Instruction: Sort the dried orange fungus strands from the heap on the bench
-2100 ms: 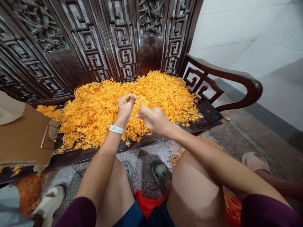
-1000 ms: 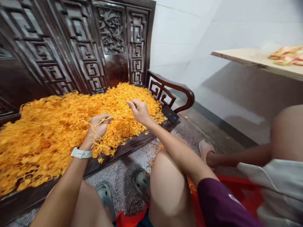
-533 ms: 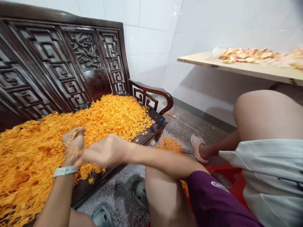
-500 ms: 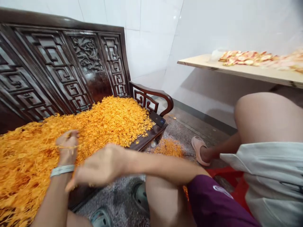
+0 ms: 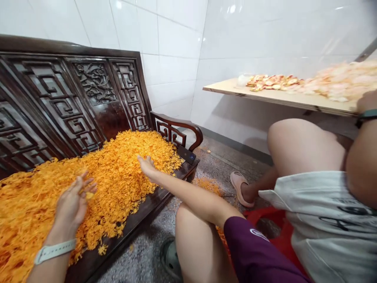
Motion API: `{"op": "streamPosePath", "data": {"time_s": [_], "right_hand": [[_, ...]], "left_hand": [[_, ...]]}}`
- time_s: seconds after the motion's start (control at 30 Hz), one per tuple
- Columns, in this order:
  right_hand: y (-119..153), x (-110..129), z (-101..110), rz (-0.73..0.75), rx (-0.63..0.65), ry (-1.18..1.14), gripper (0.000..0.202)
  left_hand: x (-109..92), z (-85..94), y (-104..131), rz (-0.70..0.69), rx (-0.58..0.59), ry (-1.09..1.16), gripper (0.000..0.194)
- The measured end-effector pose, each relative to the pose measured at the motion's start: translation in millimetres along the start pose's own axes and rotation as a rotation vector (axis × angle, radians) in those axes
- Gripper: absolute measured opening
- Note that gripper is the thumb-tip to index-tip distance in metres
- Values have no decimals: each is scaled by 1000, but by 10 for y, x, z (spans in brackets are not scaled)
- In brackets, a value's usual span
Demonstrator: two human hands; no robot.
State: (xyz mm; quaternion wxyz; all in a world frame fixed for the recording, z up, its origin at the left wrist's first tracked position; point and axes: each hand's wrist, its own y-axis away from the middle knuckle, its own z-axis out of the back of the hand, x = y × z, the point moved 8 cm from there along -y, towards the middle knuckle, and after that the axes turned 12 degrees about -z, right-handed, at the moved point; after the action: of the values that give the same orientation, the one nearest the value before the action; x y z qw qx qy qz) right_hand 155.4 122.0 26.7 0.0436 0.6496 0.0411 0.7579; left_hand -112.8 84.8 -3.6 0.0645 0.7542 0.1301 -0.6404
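Note:
A long heap of orange, stringy tangles (image 5: 129, 157) covers the seat of a dark carved wooden bench (image 5: 120, 236). My left hand (image 5: 70, 202), with a pale watch band on the wrist, is above the near left part of the heap. Its fingers are loosely curled around a small orange tangle (image 5: 90, 195), slightly blurred. My right hand (image 5: 146, 166) reaches over the heap's right part, fingers stretched out and a little apart at its surface. No piece shows in it. Whether its fingertips touch the heap I cannot tell.
A black phone (image 5: 186, 155) lies by the bench's armrest (image 5: 191, 129). Orange bits (image 5: 209, 184) are on the floor. At right, another person sits on a red stool (image 5: 279, 232), a hand (image 5: 366, 102) by a wooden shelf (image 5: 224, 87) with pale and reddish pieces (image 5: 273, 82).
My right hand has moved away from beside my left wrist, out over the right of the heap. My left hand has turned and its fingers show more. The view has shifted, revealing the other person's arm.

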Motion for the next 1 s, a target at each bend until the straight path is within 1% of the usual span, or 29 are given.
{"op": "streamPosePath", "data": {"time_s": [0.03,0.07,0.1,0.17,0.2,0.23,0.27,0.3,0.33,0.4,0.47,0.5,0.53,0.6,0.67,0.73,0.8,0.87,0.93,0.97,1.0], "right_hand": [[31,-28,-20,11,5,43,65],[83,-35,-104,36,57,113,60],[158,-8,-240,103,145,211,55],[366,82,-573,335,356,436,45],[460,108,-696,441,421,522,40],[516,123,-766,507,438,571,32],[535,130,-792,530,422,589,22],[534,130,-791,519,401,578,13],[526,129,-776,487,389,544,8],[523,141,-735,406,402,418,8],[556,167,-728,346,444,329,24],[589,184,-750,347,466,341,32],[630,202,-784,373,483,390,37],[695,228,-859,456,478,520,38],[700,246,-894,507,430,567,29],[662,275,-872,497,375,514,19],[660,349,-836,486,352,434,18],[750,485,-832,528,355,411,17],[949,638,-909,617,410,463,16],[1083,696,-984,665,474,503,19],[1234,733,-1075,708,567,539,23]], "left_hand": [[38,-138,67,22,32,26,26],[66,-273,140,35,64,57,32],[84,-403,216,43,97,91,36],[99,-614,352,49,143,163,40],[104,-686,404,55,152,193,40],[110,-744,443,65,163,220,39],[113,-788,470,76,178,241,38],[111,-812,482,82,188,251,38],[102,-818,482,83,192,254,38],[67,-783,452,70,168,263,39],[35,-725,412,66,118,307,44],[28,-710,397,74,102,344,47],[26,-704,385,84,95,382,50],[22,-711,367,93,103,437,52],[1,-733,348,81,139,480,54],[-35,-742,320,61,175,509,55],[-77,-680,262,26,128,499,51],[-117,-576,185,-11,30,467,40],[-151,-490,89,-39,-36,452,34],[-168,-438,30,-58,-66,443,34],[-173,-377,-33,-64,-98,446,34]]}}
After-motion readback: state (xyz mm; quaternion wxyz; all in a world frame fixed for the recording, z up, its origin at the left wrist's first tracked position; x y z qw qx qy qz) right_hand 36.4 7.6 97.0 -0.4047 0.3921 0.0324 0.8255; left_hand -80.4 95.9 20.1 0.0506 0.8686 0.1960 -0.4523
